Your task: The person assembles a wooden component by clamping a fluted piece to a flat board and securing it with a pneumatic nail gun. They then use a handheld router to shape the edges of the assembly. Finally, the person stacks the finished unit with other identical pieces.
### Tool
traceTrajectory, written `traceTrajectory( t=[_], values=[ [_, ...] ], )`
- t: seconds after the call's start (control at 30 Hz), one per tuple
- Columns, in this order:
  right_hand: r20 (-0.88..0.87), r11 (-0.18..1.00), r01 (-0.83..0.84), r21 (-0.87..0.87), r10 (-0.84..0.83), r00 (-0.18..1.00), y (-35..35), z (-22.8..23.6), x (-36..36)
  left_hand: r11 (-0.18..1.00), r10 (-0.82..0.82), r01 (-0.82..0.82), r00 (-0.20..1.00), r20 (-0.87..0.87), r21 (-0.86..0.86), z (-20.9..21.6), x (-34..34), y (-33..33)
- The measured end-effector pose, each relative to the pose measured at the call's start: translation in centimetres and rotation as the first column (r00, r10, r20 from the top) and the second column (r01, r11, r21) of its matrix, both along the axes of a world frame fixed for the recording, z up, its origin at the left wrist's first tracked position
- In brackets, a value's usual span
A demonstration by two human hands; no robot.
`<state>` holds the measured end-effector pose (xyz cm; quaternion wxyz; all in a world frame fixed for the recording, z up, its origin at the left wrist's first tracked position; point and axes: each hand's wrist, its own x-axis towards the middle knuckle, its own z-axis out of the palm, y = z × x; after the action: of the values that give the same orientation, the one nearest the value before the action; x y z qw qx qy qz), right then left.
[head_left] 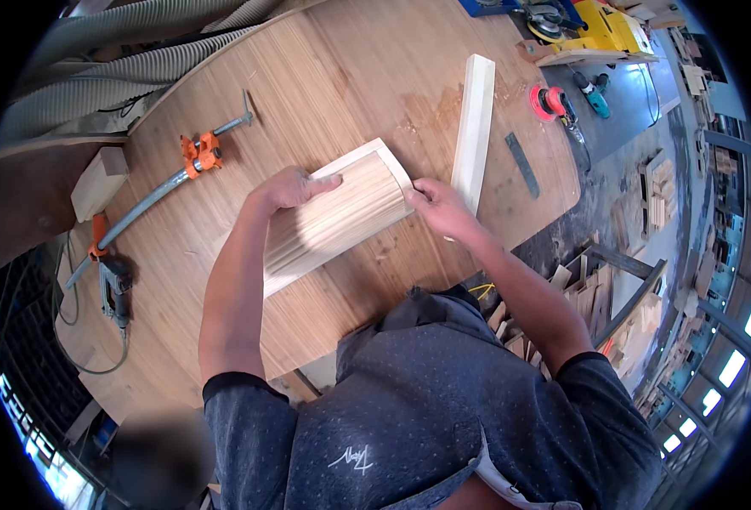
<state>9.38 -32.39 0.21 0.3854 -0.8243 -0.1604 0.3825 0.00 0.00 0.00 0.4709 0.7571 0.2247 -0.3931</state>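
A pale, ribbed wooden panel [341, 208] with lighter strips along its far and right edges lies at a slant on the workbench in front of me. My left hand [292, 189] grips its far edge, thumb on the top face and the other fingers out of sight behind it. At the right end, my right hand [436, 206] pinches the end strip [395, 167] near its close corner. A long pale wooden bar [475, 127] lies just beyond my right hand, apart from the panel.
The workbench [324, 93] carries an orange-jawed pipe clamp [198, 155], a corded power tool [116, 289], a wooden block [100, 184] and a flat dark metal strip [522, 166]. A red sander [549, 103] and teal drill [595, 95] lie right. Ribbed hoses [129, 85] run far left.
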Motion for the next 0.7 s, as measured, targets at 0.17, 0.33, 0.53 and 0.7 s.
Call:
traceTrajectory(
  t=[0.17, 0.33, 0.53, 0.7],
  values=[
    [-0.166, 1.000, -0.011, -0.015, 0.008, 0.986, 0.9, 0.1, 1.5, 0.961, 0.088, -0.132, 0.979, 0.182, 0.245, 1.3, -1.3, 0.2],
    [-0.073, 0.993, 0.027, 0.115, -0.018, 0.997, 0.5, 1.1, 1.9, 0.636, 0.121, -0.607, 0.688, 0.715, 0.477, 2.8, -10.7, 1.9],
    [-0.046, 0.992, -0.032, 0.121, 0.038, 0.998, 2.6, 1.9, 2.8, 0.225, 0.748, -0.953, 0.302, 0.592, 0.202, 1.2, -24.9, -0.6],
    [0.020, 0.992, -0.123, -0.024, 0.124, 0.992, 3.5, 2.4, 4.1, 0.287, 0.879, -0.946, 0.198, 0.434, -0.151, 1.6, -24.2, -3.7]
  ],
)
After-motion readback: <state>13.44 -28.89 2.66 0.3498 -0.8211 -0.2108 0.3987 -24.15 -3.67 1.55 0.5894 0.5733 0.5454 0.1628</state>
